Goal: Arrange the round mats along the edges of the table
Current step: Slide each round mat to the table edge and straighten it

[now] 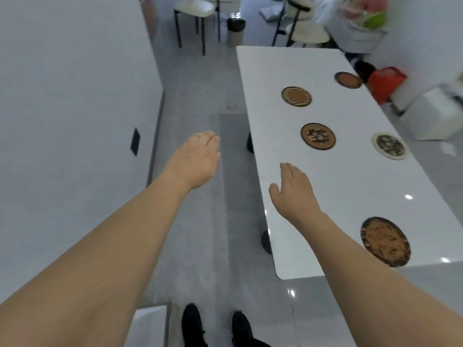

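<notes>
A long white table (325, 186) runs away from me on the right. Several round mats lie on it: a brown one (385, 241) near the front right corner, a cream-rimmed one (390, 146) at the right edge, a floral brown one (318, 136) mid-table, a woven one (296, 96) farther back, and a dark-rimmed one (348, 80) at the far right edge. My right hand (293, 191) hovers flat and empty over the table's left side, short of the floral mat. My left hand (198, 161) is held out over the floor, left of the table, empty.
A white wall or cabinet (75, 121) bounds the left side of the grey floor aisle. Chairs (195, 11) and a bin (235, 31) stand beyond the table's far end. A red bag (385, 81) and white boxes sit right of the table. My black shoes (215, 326) show below.
</notes>
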`<move>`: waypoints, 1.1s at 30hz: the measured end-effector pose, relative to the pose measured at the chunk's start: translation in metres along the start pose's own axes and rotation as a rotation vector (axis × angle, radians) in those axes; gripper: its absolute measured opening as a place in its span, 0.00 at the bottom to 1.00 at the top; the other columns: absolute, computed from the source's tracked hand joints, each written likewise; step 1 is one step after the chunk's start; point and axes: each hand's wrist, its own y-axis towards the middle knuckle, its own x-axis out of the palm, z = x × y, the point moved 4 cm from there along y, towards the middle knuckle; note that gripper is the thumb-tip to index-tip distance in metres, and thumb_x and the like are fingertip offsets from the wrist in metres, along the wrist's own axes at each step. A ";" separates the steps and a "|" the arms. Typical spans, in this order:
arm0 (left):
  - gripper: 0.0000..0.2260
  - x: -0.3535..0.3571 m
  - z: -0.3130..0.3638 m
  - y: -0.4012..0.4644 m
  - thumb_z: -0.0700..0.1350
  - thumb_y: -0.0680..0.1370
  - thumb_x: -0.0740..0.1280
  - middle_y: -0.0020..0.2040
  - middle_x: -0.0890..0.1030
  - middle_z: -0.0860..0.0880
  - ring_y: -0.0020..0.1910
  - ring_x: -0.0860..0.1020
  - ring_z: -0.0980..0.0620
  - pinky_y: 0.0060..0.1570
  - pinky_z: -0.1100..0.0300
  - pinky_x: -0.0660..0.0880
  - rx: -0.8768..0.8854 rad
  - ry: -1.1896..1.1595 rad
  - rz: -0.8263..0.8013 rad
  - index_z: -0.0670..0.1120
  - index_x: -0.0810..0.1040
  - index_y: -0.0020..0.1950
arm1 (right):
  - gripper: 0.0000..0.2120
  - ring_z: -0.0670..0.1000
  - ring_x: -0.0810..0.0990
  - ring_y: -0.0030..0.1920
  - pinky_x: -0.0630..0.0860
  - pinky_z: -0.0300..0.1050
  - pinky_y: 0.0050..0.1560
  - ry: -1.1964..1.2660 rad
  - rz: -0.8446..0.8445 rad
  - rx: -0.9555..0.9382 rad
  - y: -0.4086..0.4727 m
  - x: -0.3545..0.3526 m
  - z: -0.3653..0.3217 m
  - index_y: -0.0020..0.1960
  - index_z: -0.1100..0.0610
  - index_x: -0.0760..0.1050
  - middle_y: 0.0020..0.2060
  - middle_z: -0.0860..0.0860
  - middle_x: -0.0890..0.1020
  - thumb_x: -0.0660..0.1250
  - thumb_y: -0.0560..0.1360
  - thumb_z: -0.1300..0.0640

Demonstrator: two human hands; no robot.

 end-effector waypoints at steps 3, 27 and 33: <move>0.20 -0.004 0.006 0.038 0.45 0.80 0.56 0.64 0.74 0.34 0.61 0.73 0.34 0.63 0.44 0.68 0.082 -0.051 0.043 0.33 0.71 0.65 | 0.27 0.59 0.62 0.72 0.55 0.49 0.72 0.009 0.053 0.102 0.006 -0.012 0.015 0.74 0.66 0.57 0.72 0.60 0.64 0.56 0.79 0.57; 0.18 0.050 0.014 0.258 0.43 0.81 0.58 0.66 0.72 0.38 0.65 0.70 0.39 0.66 0.50 0.64 0.410 -0.171 -0.076 0.36 0.69 0.67 | 0.29 0.56 0.55 0.76 0.51 0.49 0.76 0.188 0.095 0.527 0.141 -0.002 0.064 0.76 0.63 0.53 0.76 0.58 0.58 0.55 0.79 0.55; 0.19 0.067 0.049 0.318 0.43 0.81 0.57 0.69 0.70 0.39 0.67 0.68 0.40 0.69 0.51 0.63 0.557 -0.183 -0.107 0.36 0.67 0.69 | 0.29 0.55 0.55 0.76 0.51 0.47 0.75 0.245 0.118 0.673 0.169 -0.006 0.106 0.76 0.63 0.52 0.76 0.58 0.57 0.55 0.79 0.55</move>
